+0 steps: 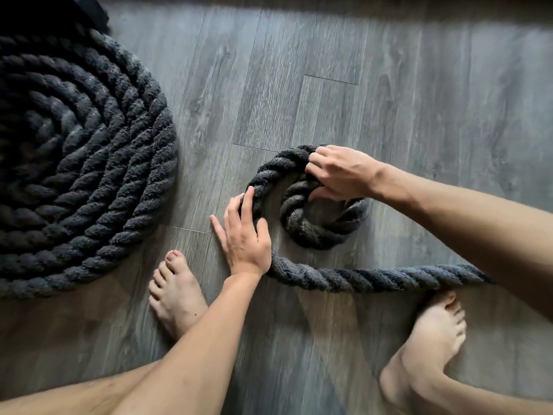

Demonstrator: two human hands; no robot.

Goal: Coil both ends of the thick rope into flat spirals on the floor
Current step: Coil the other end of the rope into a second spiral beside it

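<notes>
My right hand (338, 172) pinches rope (314, 226) core; left hand (242, 232) flat, unclenched against outer turn; free length trails right.

You're looking at a thick rope (344, 278) of twisted dark grey fibre, matt and fuzzy, its strands rough and frayed. The finished spiral (80, 163) on the left has the same woolly nap. The floor (299, 70) is grey wood-grain plank, smooth with a faint sheen.

It looked like a room in a home: grey wood-look plank flooring (329, 70) filled the whole view, and the person stood on it with bare feet (176, 292).
</notes>
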